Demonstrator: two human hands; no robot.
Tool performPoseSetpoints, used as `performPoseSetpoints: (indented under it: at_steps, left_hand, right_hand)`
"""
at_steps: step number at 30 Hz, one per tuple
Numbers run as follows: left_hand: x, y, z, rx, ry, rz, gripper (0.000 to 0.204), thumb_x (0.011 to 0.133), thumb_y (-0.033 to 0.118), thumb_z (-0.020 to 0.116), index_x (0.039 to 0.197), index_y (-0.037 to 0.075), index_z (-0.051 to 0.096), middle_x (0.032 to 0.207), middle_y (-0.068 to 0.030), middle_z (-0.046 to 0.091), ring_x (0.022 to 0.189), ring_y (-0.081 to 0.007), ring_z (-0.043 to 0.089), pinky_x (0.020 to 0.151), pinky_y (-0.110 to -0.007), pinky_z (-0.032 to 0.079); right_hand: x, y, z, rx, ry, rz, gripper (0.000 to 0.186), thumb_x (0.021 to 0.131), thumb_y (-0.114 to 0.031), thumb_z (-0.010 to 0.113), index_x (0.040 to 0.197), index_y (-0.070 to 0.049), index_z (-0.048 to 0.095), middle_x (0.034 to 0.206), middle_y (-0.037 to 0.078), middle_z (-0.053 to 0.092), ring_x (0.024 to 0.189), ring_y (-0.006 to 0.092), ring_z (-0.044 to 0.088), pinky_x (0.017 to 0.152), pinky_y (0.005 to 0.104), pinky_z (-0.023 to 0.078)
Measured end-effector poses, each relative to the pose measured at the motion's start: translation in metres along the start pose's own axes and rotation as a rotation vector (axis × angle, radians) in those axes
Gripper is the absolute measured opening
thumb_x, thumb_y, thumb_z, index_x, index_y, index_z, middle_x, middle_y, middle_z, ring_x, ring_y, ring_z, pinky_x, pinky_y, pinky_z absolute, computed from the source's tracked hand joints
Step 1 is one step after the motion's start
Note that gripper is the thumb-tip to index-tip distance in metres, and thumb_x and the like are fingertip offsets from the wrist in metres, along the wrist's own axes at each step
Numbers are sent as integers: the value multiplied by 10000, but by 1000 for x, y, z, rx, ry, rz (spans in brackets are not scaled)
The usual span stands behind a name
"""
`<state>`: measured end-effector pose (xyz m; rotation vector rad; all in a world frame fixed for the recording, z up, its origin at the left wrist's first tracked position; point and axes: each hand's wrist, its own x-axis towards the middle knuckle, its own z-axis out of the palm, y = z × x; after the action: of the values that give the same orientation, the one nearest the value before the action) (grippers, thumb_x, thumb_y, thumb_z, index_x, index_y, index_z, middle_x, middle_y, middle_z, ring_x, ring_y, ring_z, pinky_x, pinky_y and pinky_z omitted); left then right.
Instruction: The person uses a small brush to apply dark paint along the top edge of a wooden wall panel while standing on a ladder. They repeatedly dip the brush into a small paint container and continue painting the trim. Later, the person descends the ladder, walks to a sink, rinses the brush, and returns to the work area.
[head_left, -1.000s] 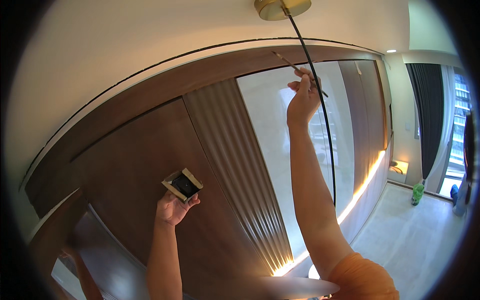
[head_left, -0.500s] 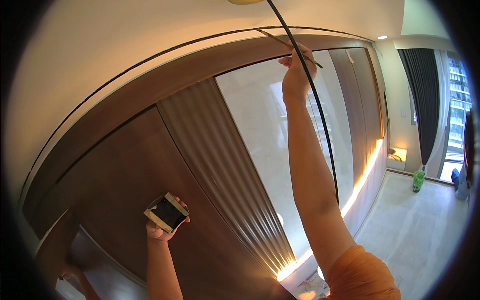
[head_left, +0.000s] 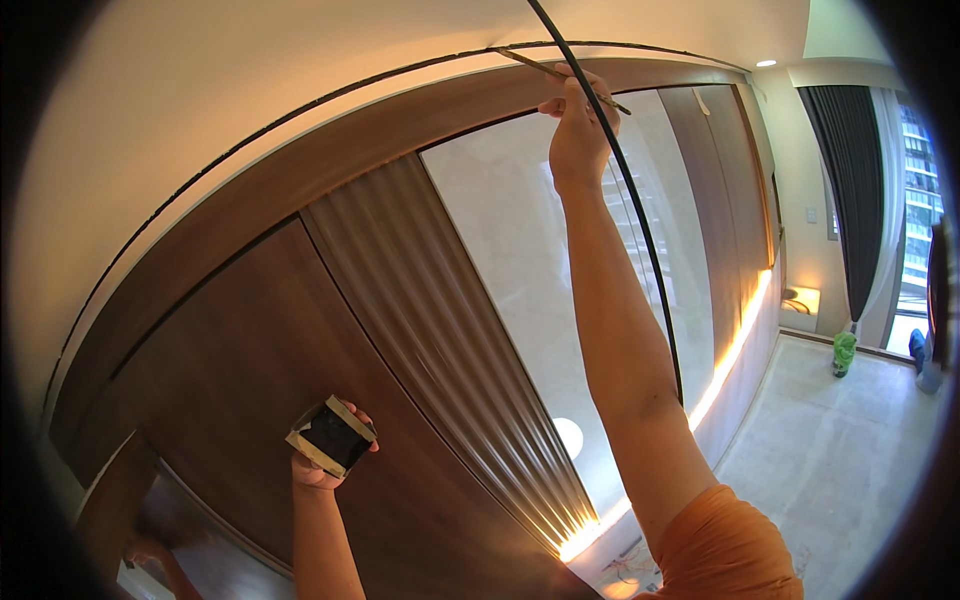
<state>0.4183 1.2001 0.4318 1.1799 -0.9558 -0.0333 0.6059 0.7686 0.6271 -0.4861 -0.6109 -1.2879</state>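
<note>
From my end I see the left hand [head_left: 316, 474] gripping a small, squarish open container with tan edges [head_left: 314, 455] before the dark brown wooden panel [head_left: 220, 340]; black fills its middle, whether contents or lining I can't tell. The right hand [head_left: 578, 135] pinches a slim brown brush-like tool [head_left: 528, 62], tip at the thin dark line [head_left: 420, 65] along the cream ceiling [head_left: 250, 60].

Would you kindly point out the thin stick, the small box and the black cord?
Thin stick [head_left: 528, 62]: head view, shaft near its upper end.
Small box [head_left: 316, 454]: head view, tan lower edge.
Black cord [head_left: 636, 203]: head view, middle stretch.
</note>
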Motion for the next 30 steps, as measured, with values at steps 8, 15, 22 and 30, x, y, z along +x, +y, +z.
performPoseSetpoints:
  at_steps: [8, 15, 22, 30]
  left_hand:
    - [-1, -1, -1, -31, 23, -4, 840, 763, 322, 911, 1418, -31, 522, 1361, -201, 610, 1292, -371, 582, 947, -556, 579]
    - [1, 2, 0, 24, -25, -28, 853, 805, 388, 884, 1445, -9, 482, 1374, -214, 597, 1244, -340, 619, 1026, -526, 517]
    - [5, 1, 6, -57, -17, -24, 823, 769, 286, 911, 1412, -46, 520, 1365, -221, 608, 1298, -375, 584, 978, -541, 577]
    - [5, 1, 5, -36, -22, -8, 836, 773, 287, 909, 1422, -52, 504, 1360, -216, 609, 1306, -373, 578, 985, -541, 577]
  right_hand:
    - [18, 16, -8, -75, 55, 22, 252, 994, -177, 545, 1053, -13, 726, 953, 91, 755, 688, 146, 679, 664, 302, 515]
    - [29, 23, -20, -180, 116, 4, 221, 1023, -176, 565, 1097, -53, 734, 760, 36, 683, 638, 99, 622, 680, 276, 502]
    - [5, 7, -8, -202, 32, -3, 218, 1021, -190, 581, 1093, -67, 745, 742, 14, 668, 662, 74, 601, 653, 263, 457]
    - [-38, -27, 22, -95, -142, 47, 235, 1034, -184, 555, 1099, -61, 745, 887, 35, 713, 671, 52, 563, 652, 244, 416]
